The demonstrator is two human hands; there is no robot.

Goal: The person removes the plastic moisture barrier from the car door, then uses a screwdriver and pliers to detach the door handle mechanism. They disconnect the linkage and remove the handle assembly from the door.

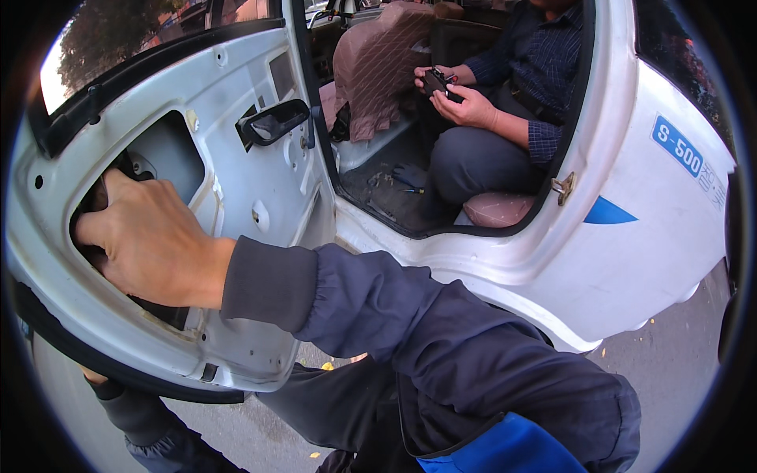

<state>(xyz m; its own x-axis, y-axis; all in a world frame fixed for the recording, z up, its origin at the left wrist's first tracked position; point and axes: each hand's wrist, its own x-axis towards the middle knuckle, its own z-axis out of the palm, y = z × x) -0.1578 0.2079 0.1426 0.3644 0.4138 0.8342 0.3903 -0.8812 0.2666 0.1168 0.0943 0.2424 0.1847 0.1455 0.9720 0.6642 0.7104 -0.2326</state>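
Note:
A white car door [244,71] stands open on the left, its inner metal bare of trim. My right hand [154,236] reaches across into a large cutout in it. Its fingers are bent and their tips vanish in the dark opening, so what they hold is hidden. Of my left hand [93,376], only a bit by the wrist shows below the door's lower edge; the door hides its fingers. A dark inner door handle [274,124] sits on the panel, above and to the right of my right hand.
In the doorway, a seated person [505,102] holds a small black part [438,81] in both hands. Behind the opening, a seat with a pinkish quilted cover [378,63] faces the dark car floor [371,181], where a glove [408,173] lies. A metal latch striker [563,188] juts from the doorframe.

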